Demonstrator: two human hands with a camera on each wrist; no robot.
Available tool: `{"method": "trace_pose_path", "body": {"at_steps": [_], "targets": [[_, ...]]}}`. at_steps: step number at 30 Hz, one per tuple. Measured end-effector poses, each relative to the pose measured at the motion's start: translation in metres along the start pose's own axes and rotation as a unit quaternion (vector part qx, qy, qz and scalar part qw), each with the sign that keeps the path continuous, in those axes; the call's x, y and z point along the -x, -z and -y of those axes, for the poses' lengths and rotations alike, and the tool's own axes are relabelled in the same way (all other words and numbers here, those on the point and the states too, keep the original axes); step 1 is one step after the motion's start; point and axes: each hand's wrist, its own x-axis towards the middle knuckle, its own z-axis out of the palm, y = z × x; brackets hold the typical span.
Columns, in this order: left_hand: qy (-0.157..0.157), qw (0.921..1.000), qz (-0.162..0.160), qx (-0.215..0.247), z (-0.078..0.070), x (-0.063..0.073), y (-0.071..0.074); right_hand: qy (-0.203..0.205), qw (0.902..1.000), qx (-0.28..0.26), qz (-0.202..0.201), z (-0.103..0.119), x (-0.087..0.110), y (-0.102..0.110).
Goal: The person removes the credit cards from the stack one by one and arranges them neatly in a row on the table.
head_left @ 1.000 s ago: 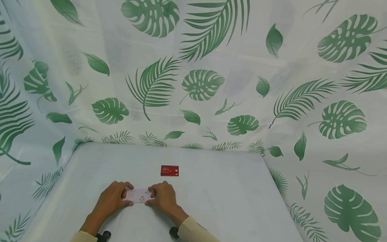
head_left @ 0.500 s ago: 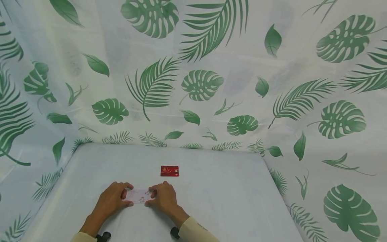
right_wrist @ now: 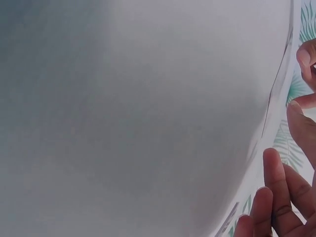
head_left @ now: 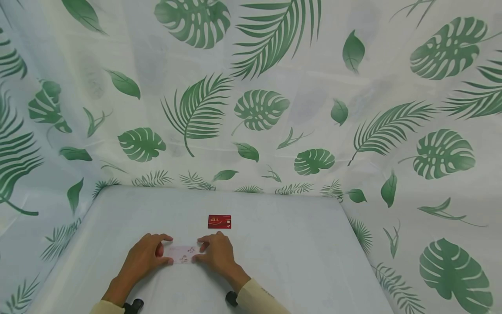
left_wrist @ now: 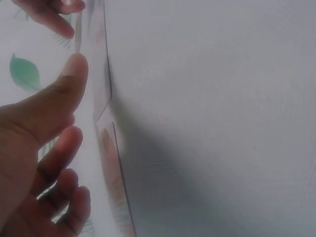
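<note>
A thin pink-white card with small reddish flower marks lies between two hands, low and left of centre in the head view. The left hand has it at the left end, with curled index finger and thumb at opposite long edges. At the right end, the right hand keeps its thumb over the lower corner and its bent index finger near the upper one. From the left wrist, the left hand's thumb stands above loosely bent fingers. Behind the hands on the table is a red card printed with VIP.
A white cloth covers the table. Leaf-printed white sheeting rises at the back and both sides. Dark wrist devices show at the sleeve cuffs.
The right hand has shifted slightly right, uncovering more of the pink card's right end. Left fingers have risen a touch. The red card stays where it was.
</note>
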Motion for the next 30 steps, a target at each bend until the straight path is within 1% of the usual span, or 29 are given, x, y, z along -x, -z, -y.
{"method": "trace_pose_path", "body": {"at_steps": [6, 10, 14, 20, 25, 30], "targets": [[-0.013, 0.9996, -0.024, 0.002, 0.000, -0.002, -0.001, -0.009, 0.9999, -0.013, 0.000, -0.006, -0.001, 0.002], [-0.032, 0.9983, -0.049, 0.004, -0.001, -0.004, 0.000, -0.008, 0.9998, -0.017, -0.006, -0.010, -0.002, 0.003], [-0.043, 0.9970, -0.064, 0.007, -0.004, -0.004, 0.001, -0.008, 0.9998, -0.017, -0.011, -0.013, -0.002, 0.006], [-0.044, 0.9964, -0.072, 0.009, -0.005, -0.007, 0.001, -0.005, 0.9995, -0.023, -0.022, -0.017, -0.001, 0.011], [-0.049, 0.9958, -0.076, 0.011, -0.007, -0.012, 0.000, -0.011, 0.9993, -0.023, -0.029, -0.021, -0.001, 0.013], [-0.046, 0.9964, -0.072, 0.001, -0.015, -0.016, 0.001, -0.013, 0.9992, -0.021, -0.031, -0.024, -0.002, 0.016]]}}
